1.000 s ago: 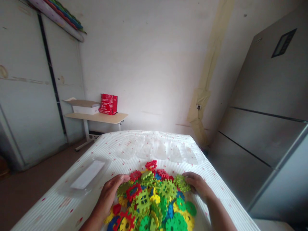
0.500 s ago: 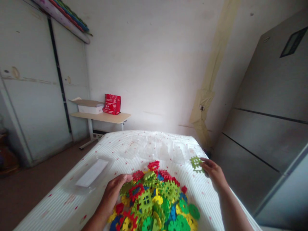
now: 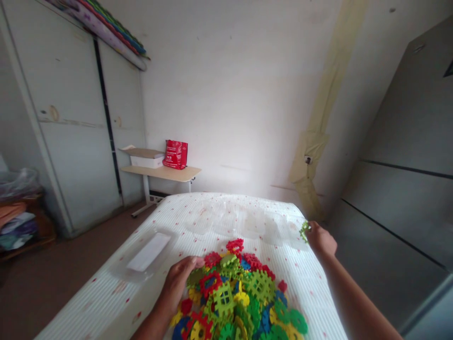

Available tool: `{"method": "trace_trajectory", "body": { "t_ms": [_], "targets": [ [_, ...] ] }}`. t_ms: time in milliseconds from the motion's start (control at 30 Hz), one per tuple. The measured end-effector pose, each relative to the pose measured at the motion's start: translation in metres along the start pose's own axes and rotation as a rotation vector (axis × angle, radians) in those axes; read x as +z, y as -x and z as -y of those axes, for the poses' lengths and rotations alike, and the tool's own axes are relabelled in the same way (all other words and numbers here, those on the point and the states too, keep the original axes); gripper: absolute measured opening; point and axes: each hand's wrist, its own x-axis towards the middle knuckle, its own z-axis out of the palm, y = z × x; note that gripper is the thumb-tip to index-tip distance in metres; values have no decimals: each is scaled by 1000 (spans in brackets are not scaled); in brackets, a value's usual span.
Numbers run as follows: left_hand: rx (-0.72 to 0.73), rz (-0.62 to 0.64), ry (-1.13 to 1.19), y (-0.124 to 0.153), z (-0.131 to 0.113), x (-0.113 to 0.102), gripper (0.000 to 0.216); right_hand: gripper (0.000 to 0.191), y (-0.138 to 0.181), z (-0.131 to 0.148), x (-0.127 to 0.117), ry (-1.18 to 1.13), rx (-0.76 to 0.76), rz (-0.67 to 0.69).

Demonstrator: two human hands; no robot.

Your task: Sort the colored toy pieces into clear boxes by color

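A heap of coloured plastic interlocking pieces [image 3: 240,297] in red, green, yellow and blue lies on a table with a white, red-dotted cover [image 3: 198,212]. My left hand [image 3: 180,283] rests on the heap's left edge, fingers curled over the pieces. My right hand [image 3: 320,238] is stretched out to the far right of the table, pinching a light green square piece [image 3: 304,231]. It hovers over the right end of a row of clear plastic containers [image 3: 244,224].
A clear lidded tray with a white insert [image 3: 148,252] lies at the left of the table. Behind stands a small side table [image 3: 163,172] with a red bag [image 3: 176,154] and a box. A grey refrigerator [image 3: 399,179] fills the right; a wardrobe stands left.
My right hand has lifted a light green piece off the heap and carried it up and to the right, to the clear containers. My left hand has stayed on the heap.
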Motion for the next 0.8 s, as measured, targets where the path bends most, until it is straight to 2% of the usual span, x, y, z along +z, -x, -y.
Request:
{"method": "trace_trajectory", "body": {
  "t_ms": [167,400,467,600,700,800],
  "targets": [
    [-16,-31,27,1,-3,2,41,37,3,5,2,37,-60,-28],
    [7,-29,34,4,-7,3,36,28,38,18,2,-106,-307,-331],
    [22,-33,28,5,-9,4,36,29,52,26,9,-209,-361,-354],
    [27,-27,1,5,-10,4,39,30,74,50,22,-395,-439,-224],
    [29,-5,-23,6,-11,3,38,29,86,66,26,-475,-430,-91],
    [32,25,-43,5,-12,3,36,28,92,70,31,-503,-412,10]
  ]
}}
